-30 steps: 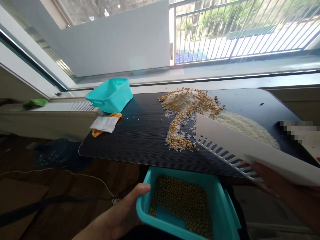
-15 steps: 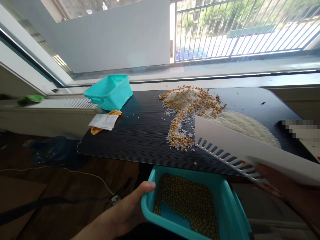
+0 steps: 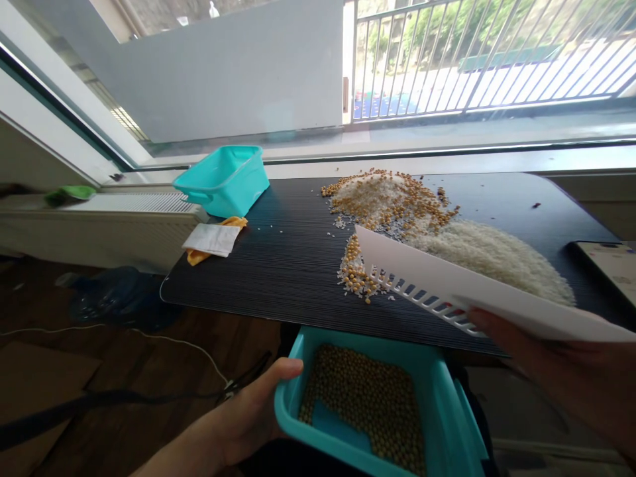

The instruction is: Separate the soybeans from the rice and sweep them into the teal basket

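My left hand (image 3: 248,414) grips the left rim of a teal tub (image 3: 442,404) held below the table's front edge; soybeans (image 3: 365,407) cover most of its bottom. My right hand (image 3: 541,361) holds a white slotted scoop (image 3: 447,285) from beneath, its front edge tilted down onto the black table (image 3: 278,265) beside a small heap of mixed soybeans and rice (image 3: 355,275). A larger pile of rice with soybeans (image 3: 392,202) lies further back, and a white rice heap (image 3: 491,255) sits behind the scoop.
A second teal tub (image 3: 226,179), tilted, stands at the table's back left corner. A white packet on an orange cloth (image 3: 211,240) lies near the left edge. A flat patterned object (image 3: 611,262) rests at the right. Cables (image 3: 149,391) run across the wooden floor.
The scoop has moved left and lower, its front edge now against the small soybean heap. The tub in my left hand has shifted slightly.
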### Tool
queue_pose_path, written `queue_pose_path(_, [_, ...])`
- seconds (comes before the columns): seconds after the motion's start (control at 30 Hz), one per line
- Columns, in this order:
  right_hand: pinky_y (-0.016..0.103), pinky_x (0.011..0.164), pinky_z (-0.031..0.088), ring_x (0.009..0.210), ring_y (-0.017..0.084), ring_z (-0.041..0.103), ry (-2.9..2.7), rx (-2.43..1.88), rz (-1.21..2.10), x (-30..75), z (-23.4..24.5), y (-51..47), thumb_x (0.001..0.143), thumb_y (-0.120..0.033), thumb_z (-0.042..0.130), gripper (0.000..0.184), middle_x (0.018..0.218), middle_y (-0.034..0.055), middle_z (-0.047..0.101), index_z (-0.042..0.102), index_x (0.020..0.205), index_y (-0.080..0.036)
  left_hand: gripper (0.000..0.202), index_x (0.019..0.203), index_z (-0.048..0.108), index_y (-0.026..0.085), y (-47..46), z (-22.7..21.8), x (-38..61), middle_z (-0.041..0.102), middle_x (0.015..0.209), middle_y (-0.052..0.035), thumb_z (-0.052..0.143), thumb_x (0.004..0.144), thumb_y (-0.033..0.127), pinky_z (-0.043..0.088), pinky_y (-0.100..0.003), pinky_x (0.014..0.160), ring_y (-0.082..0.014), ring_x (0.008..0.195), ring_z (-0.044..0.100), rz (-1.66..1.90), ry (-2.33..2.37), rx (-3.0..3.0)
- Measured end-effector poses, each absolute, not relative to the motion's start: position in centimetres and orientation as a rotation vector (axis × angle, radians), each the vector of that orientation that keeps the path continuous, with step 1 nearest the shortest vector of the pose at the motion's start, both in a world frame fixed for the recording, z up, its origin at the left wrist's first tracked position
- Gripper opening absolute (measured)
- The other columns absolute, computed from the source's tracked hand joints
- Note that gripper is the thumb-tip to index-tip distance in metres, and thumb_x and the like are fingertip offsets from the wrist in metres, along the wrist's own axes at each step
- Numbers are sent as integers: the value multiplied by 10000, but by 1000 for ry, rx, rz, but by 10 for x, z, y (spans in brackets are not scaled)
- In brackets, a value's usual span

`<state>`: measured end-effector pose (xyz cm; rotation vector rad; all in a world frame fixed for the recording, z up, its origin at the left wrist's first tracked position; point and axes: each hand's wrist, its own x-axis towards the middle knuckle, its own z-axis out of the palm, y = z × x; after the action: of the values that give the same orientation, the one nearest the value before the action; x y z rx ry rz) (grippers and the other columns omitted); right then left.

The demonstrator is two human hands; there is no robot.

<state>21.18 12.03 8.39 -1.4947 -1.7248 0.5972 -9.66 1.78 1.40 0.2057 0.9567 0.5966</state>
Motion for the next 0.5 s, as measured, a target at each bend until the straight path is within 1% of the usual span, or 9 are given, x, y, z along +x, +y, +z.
queue_pose_path(0.1, [416,575,628,651,274,714,-1708,-1475,649,217,76,120,584,-434,732,206,733,-29,754,760,760,-331,472,1082,724,158,16,16,-99,762,1038,-82,627,809,531,505,-289,857,-215,934,697,609,977,202])
queue_pose_path(0.17, [443,621,631,686,287,718,-1700,-1529,600,224,68,116,589,-472,738,257,778,-25,761,770,804,-334,488,1091,721,155,16,16,-100,762,1033,-85,641,796,535,503,-292,868,-219,945,695,616,970,201])
queue_pose_path(0.23, [477,664,627,710,304,718,-1654,-1620,498,230,62,111,592,-519,741,288,793,-17,763,774,809,-331,498,1099,719,154,17,16,-99,763,1030,-86,655,782,534,500,-300,882,-227,966,691,621,956,198])
queue_pose_path(0.3, [490,703,623,725,310,719,-1596,-1701,455,232,60,107,607,-529,742,271,775,-12,761,773,784,-325,497,1098,718,149,18,15,-99,763,1031,-89,659,781,527,497,-309,893,-236,985,687,621,950,197])
queue_pose_path(0.37, [475,741,623,756,301,722,-1599,-1706,522,231,61,106,636,-504,736,246,793,-16,763,774,802,-326,492,1098,716,141,18,13,-99,761,1036,-94,644,794,521,493,-322,906,-245,999,684,621,948,199])
queue_pose_path(0.43, [454,732,629,769,293,723,-1676,-1636,598,230,62,106,639,-490,738,269,832,-20,766,777,856,-336,497,1112,708,136,17,12,-99,759,1046,-99,621,811,521,487,-333,918,-252,1013,681,623,946,205])
queue_pose_path(0.5, [450,683,634,750,297,722,-1709,-1602,569,229,61,107,637,-500,742,297,841,-11,767,778,880,-334,506,1134,697,136,17,10,-99,755,1059,-102,605,821,522,483,-346,929,-260,1030,676,623,940,212])
